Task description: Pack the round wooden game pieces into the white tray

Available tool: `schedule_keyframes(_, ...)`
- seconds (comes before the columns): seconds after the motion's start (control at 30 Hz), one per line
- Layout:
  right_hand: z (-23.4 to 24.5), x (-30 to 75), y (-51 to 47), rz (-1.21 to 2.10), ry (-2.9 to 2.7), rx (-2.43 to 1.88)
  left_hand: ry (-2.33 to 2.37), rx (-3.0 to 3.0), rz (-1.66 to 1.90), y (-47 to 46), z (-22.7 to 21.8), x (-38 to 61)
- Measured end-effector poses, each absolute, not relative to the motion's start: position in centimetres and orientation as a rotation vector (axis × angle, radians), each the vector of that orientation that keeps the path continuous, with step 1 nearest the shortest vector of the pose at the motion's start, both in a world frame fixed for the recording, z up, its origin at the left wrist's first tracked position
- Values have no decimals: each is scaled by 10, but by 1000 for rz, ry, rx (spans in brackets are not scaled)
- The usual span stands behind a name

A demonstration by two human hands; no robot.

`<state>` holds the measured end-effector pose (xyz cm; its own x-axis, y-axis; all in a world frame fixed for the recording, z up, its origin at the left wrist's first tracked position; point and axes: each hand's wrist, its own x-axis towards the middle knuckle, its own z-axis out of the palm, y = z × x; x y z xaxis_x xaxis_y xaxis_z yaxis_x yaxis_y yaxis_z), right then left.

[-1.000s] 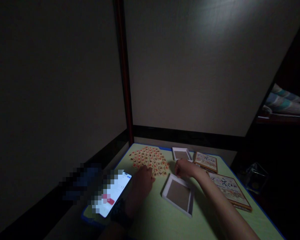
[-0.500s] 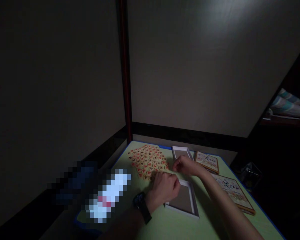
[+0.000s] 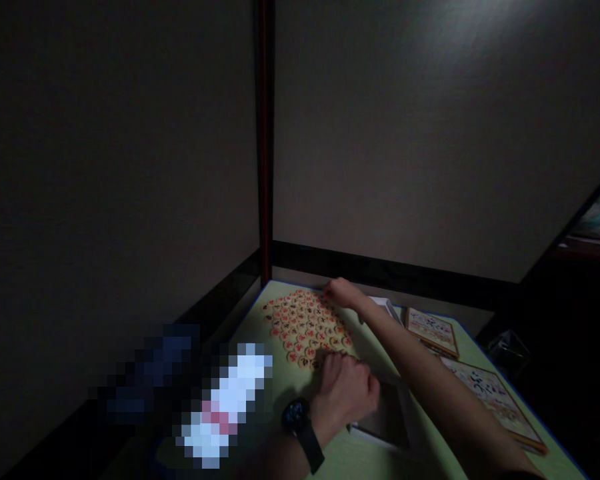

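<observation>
Many round xiangqi pieces [image 3: 307, 323] with red and black characters lie close together on a pale green table [image 3: 275, 433]. At their near edge my left hand [image 3: 347, 387], wearing a black watch [image 3: 296, 417], is closed with its knuckles up; its fingertips are hidden beside the nearest pieces. My right hand [image 3: 345, 293] reaches to the far right edge of the pieces, fingers curled together. Whatever its fingertips hold, if anything, is too small to make out. Partly under my left hand is a shallow white box tray [image 3: 380, 437]. Another white tray [image 3: 393, 309] sits behind my right forearm.
Two printed box lids, one farther back [image 3: 433, 330] and one nearer [image 3: 495, 400], lie along the table's right side. A blurred bright object [image 3: 230, 400] is at the left. Dark walls [image 3: 380, 133] close off the back and left. A clear plastic bag [image 3: 507, 350] is beyond the right edge.
My right hand has moved from beside the far tray to the far edge of the pieces. My left hand stays closed by the near pieces. The view has shifted slightly left.
</observation>
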<state>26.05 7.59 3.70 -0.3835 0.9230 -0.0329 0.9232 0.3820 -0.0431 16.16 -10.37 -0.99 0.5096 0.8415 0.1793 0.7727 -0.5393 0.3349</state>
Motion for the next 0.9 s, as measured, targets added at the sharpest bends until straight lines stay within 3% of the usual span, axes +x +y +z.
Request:
schedule_keyframes(0.4, 23, 258, 113, -266, 2440, 1717, 1276, 2524, 441, -100, -15, 169)
schedule_keyframes(0.9, 21, 254, 100, -143, 2471, 1770, 1267, 2498, 410, -99, -13, 169)
